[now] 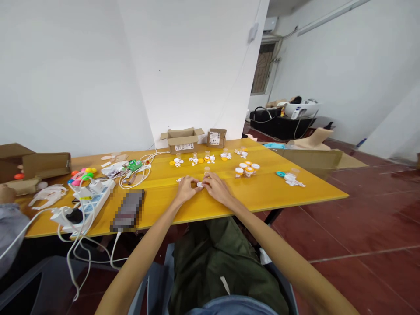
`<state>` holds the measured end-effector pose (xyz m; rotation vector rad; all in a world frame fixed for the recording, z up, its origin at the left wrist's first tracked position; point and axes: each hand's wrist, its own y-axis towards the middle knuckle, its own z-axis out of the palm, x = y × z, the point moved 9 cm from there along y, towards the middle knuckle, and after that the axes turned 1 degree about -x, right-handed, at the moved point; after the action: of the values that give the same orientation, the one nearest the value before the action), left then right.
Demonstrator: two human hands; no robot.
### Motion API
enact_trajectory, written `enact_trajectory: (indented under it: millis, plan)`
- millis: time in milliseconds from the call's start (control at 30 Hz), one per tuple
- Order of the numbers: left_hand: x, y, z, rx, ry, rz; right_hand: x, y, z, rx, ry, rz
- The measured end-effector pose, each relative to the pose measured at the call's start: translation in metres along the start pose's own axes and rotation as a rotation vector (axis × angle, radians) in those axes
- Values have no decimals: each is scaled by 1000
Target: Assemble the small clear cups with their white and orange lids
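Both my hands rest together on the yellow table (262, 197), fingertips meeting. My left hand (186, 188) and my right hand (217, 187) pinch a small white part (200, 185) between them. A small clear cup (206, 170) stands just behind my right hand. Small white bits (179, 179) lie beside my left hand. Further back sit groups of white and orange caps (246, 169), and several little piles of white and yellow pieces (195, 161) in a row.
Two open cardboard boxes (182, 140) stand at the table's far edge. A power strip (95, 197) with white cables, a phone (127, 210) and coloured balls (82, 174) lie to the left. A teal ring and white parts (290, 178) lie right. Red tiled floor spreads right.
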<state>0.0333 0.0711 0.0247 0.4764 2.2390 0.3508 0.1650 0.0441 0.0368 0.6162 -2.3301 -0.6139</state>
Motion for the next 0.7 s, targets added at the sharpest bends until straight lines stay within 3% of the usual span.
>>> enact_trajectory:
  millis: [367,700]
  plan:
    - [1,3,0,5,-72,5,-2,18,5,218,2,107]
    - [4,4,2,11,-98,-6,-12,21,11,235,-6,114]
